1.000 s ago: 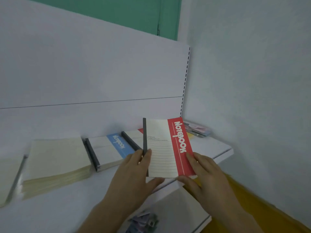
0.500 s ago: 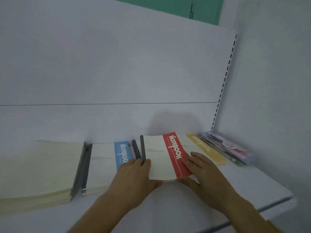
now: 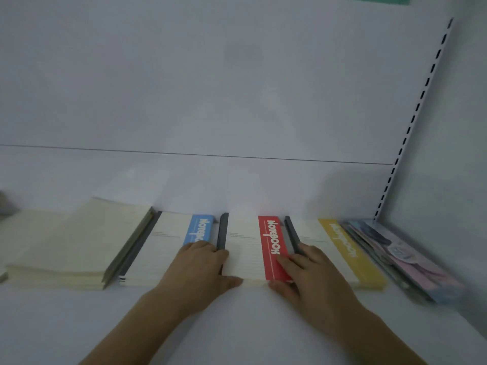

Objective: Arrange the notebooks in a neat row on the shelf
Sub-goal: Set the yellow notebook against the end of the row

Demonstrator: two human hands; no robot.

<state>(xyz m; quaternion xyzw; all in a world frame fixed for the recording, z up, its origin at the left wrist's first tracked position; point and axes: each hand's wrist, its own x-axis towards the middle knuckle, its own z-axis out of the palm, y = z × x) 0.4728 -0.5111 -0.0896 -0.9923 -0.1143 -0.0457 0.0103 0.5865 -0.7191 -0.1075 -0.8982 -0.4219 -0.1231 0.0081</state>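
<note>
Seating of the red notebook into the row looks like the step in hand; it lies flat on the shelf between the blue notebook at 9 o'clock and the yellow notebook at 3 o'clock. Left hand rests on its spine side, right hand on its red band, fingers nearly straight, thumbs at the near edge. Next I would square that edge with its neighbours.

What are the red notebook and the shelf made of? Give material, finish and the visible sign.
Red notebook: paper, it seems, matte card cover; printed ruled lines, cream page edges, dark spine strip.
Shelf: probably white-painted metal, smooth; the slotted upright at its right suggests steel shelving, but the blur leaves this open.
</note>
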